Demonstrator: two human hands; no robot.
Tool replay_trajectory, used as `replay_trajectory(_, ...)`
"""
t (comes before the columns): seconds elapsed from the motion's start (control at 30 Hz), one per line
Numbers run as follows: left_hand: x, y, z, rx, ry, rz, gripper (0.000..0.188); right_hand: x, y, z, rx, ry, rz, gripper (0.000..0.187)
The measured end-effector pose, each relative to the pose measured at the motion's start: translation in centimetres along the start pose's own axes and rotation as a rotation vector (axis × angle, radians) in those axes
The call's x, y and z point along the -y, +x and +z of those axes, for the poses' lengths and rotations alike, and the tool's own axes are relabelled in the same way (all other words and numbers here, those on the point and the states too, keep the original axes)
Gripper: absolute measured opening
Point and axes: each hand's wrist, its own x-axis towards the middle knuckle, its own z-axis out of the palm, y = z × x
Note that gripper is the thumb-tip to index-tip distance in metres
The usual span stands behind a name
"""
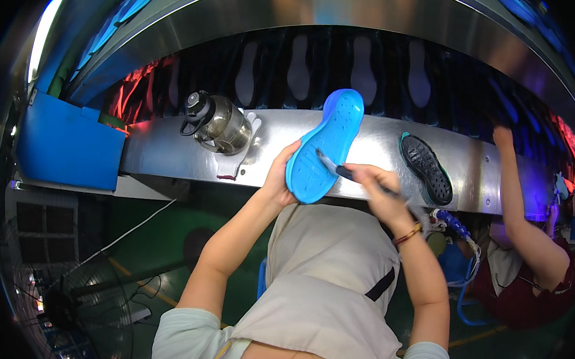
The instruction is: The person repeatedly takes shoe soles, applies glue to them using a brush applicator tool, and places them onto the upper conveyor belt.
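Observation:
My left hand grips the wide lower end of a bright blue shoe sole by its left edge. The sole is tilted above the metal ledge, its toe and heel running diagonally, with small holes and a wet-looking sheen on its face. In my right hand is a dark-handled brush, closed fingers around the handle. Its pale tip meets the middle of the sole, or hovers just over it; I cannot tell which. To the right, a black shoe sole with a teal rim lies on the ledge.
The metal ledge runs before a conveyor carrying several pale sole shapes. A large clear bottle stands at left on a white glove. A co-worker's arm reaches toward the conveyor at right. A fan stands lower left.

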Motion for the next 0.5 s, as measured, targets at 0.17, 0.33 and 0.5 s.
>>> replay_trajectory(0.17, -0.1, -2.9, 0.4, 0.049, -0.176, -0.048, 0.061, 0.6, 0.0, -6.0, -0.186, 0.82, 0.045, 0.049)
replay_trajectory(0.33, -2.2, -5.5, 1.2, 0.11, 0.015, 0.071, 0.055, -2.0, -4.1, -9.3, -0.598, 0.986, 0.03, 0.052)
replay_trajectory(0.5, -10.7, -6.8, 4.0, 0.27, 0.048, 0.576, 0.055, -5.2, -6.8, -8.9, -0.836, 1.008, 0.113, 0.05)
